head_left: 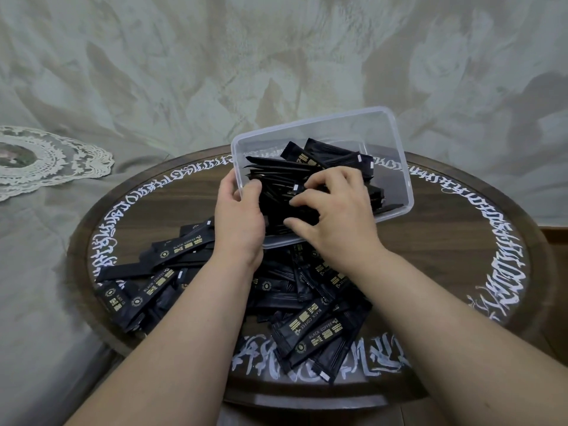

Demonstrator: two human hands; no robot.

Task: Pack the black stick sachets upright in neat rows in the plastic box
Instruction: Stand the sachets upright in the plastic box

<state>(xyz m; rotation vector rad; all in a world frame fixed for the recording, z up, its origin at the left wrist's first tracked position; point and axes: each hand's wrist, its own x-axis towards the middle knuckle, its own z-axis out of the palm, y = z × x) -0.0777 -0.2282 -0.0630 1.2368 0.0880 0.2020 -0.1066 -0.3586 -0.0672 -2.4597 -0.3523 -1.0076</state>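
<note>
Dark wood-grain worktop (461, 247), round, ringed with white painted script, carries the whole scene; I read it from my near edge outward. Nearest me, a loose heap of black stick sachets (310, 330) lies flat and crisscrossed on the worktop, each a slim glossy foil sleeve with gold print and crimped ends. Above the heap, my left hand (239, 216) grips the near left wall of the plastic box (396, 167), thumb inside the rim and fingers curled outside. My right hand (335, 210) reaches into the box with fingers (310, 182) bent down onto the packed sachets (307, 173), pressing and seemingly pinching a few; the exact hold is hidden under the hand. The box is clear, thin-walled, rectangular with rounded corners, and tilted toward me, its near edge resting over the heap.

Risks, as I judge them: the slick foil sleeves may slide past one another and fan out of their row if my right fingers let go, since the far part of the box is unfilled and offers no support. The tilt could spill sachets over the near rim. The thin wall may flex under my left grip.

Beyond the worktop lie pale patterned fabric (276, 56) and a lace doily (46, 158) at far left.
</note>
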